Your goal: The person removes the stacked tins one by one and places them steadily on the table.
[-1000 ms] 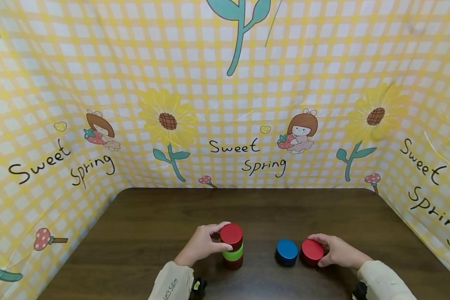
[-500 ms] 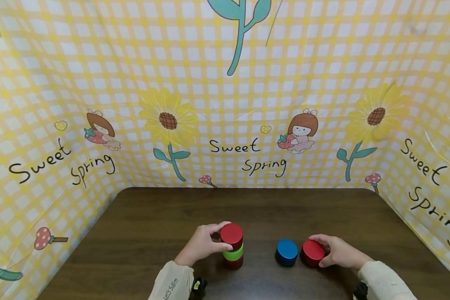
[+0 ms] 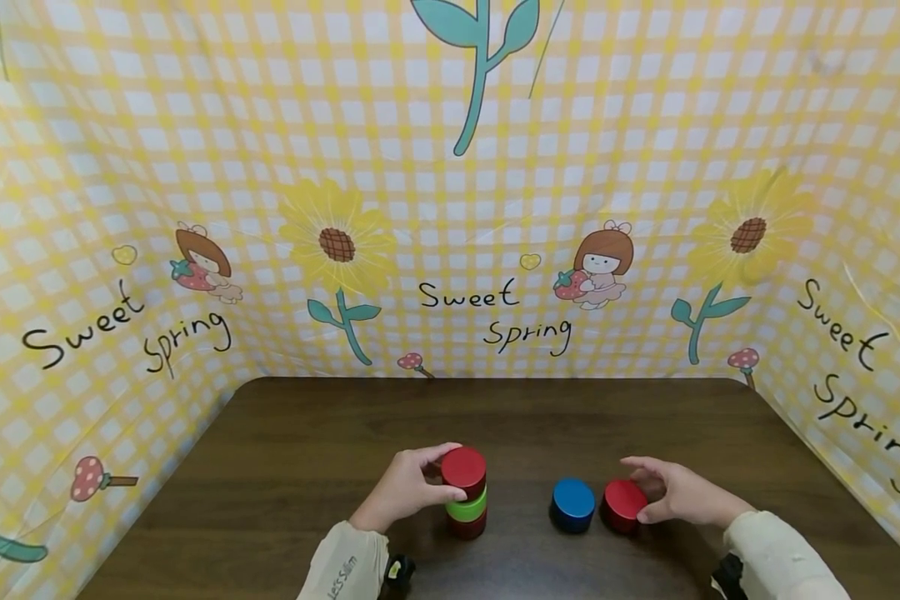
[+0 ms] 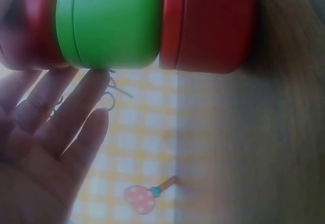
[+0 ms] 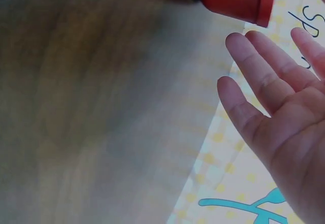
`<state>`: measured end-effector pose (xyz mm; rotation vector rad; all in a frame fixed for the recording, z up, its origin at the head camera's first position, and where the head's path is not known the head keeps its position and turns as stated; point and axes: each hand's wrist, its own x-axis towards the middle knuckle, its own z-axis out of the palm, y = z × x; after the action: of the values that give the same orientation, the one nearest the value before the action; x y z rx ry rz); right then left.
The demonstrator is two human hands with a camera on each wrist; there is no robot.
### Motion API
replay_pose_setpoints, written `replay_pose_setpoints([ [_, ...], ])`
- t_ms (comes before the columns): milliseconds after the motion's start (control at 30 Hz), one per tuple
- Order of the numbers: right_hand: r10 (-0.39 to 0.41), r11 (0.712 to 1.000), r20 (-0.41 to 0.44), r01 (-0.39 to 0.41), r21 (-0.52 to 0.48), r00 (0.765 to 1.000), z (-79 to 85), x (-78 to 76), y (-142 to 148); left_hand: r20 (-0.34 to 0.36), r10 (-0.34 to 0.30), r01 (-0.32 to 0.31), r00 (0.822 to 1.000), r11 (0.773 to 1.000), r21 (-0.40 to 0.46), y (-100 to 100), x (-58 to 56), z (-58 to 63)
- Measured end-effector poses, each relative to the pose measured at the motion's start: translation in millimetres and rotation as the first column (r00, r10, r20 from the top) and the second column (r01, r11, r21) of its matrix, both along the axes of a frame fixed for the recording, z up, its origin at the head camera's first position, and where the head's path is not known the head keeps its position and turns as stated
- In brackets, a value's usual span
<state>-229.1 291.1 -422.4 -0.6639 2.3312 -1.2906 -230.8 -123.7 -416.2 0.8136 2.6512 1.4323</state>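
A stack of three small round lidded tins stands left of centre in the head view: a red tin point(image 3: 463, 468) on top, a lime-green tin point(image 3: 467, 507) in the middle, a dark red tin point(image 3: 468, 527) below. My left hand point(image 3: 411, 490) holds the top tin between thumb and fingers; in the left wrist view its fingertips reach the green tin point(image 4: 114, 23) as well. To the right, another red tin point(image 3: 624, 505) stands on the table. My right hand point(image 3: 688, 497) is beside it with fingers spread off its side, the thumb close to its edge.
A blue tin point(image 3: 573, 505) stands just left of the single red tin, between it and the stack. The dark wooden table point(image 3: 330, 433) is walled at the back and sides by a yellow checked cloth point(image 3: 450, 208).
My right hand's fingers have opened away from the single red tin, and the hand has shifted slightly right. My left hand and the stack have kept their place.
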Motion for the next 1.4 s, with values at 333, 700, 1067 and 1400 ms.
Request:
replay_pose_setpoints([
  [333, -0.036, 0.997, -0.110, 0.043, 0.062, 0.993, 17.3, -2.1, -15, 0.002, -0.007, 0.007, 1.000, 1.000, 0.023, 1, 0.3, -1.1],
  [700, -0.011, 0.997, -0.159, 0.022, 0.069, 0.987, 25.7, -5.4, -36, 0.041, -0.035, 0.034, 0.999, 0.999, 0.040, -4, -1.2, -2.9],
  [1067, 0.022, 0.999, -0.201, -0.016, 0.032, 0.979, 30.3, -4.0, -61, 0.082, -0.067, 0.063, 0.994, 0.997, 0.052, -8, -2.2, -8.5],
  [1400, 0.026, 1.000, -0.238, -0.022, 0.021, 0.971, 24.8, -5.7, -78, 0.120, -0.077, 0.067, 0.990, 0.994, 0.084, -11, -5.1, -16.8],
])
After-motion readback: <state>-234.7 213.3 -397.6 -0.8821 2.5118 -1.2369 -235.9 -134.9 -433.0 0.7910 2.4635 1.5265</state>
